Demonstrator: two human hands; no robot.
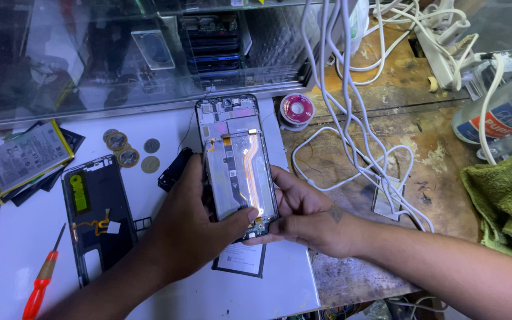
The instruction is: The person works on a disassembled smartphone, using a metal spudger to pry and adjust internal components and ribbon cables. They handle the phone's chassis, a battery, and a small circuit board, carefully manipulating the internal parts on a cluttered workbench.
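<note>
White worktop carries the job: an opened black smartphone frame with bare boards and an orange flex ribbon (236, 161), held just above it. It looks light, stiff and fragile, best gripped by its edges. The left hand (192, 228) clasps its left edge, thumb on the bottom; the right hand (303, 214) cups the lower right corner.

Bare forearms, no sleeves; a small dark tattoo marks the right hand (312, 220).
</note>
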